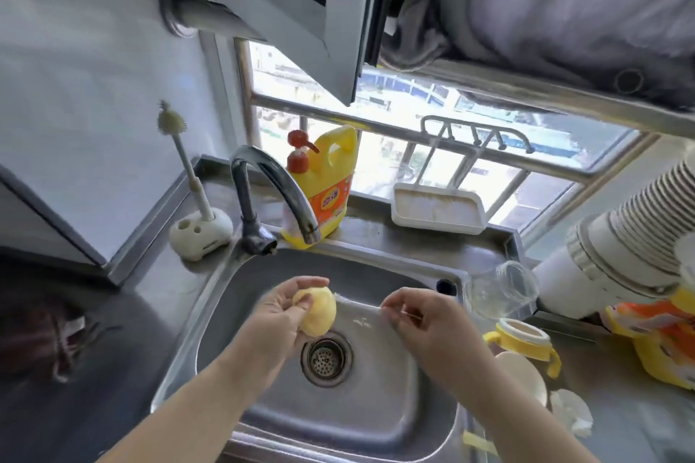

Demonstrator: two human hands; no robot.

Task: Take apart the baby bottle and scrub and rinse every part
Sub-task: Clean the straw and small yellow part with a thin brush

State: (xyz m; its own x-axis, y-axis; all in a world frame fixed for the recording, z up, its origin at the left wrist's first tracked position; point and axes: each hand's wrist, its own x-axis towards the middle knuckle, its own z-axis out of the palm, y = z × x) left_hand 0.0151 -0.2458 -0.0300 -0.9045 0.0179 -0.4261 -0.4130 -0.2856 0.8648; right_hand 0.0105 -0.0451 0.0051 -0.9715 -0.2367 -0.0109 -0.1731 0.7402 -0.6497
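Here both hands are over the sink. The left hand grips a yellow sponge; the right hand pinches a thin clear bottle part, pointing toward the sponge. The bottle body lies on the worktop, nearer the right hand.

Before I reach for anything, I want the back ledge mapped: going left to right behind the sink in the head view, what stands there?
Brush stand with bottle brush → faucet → yellow dish soap bottle → white tray → stack of cups lying on its side.
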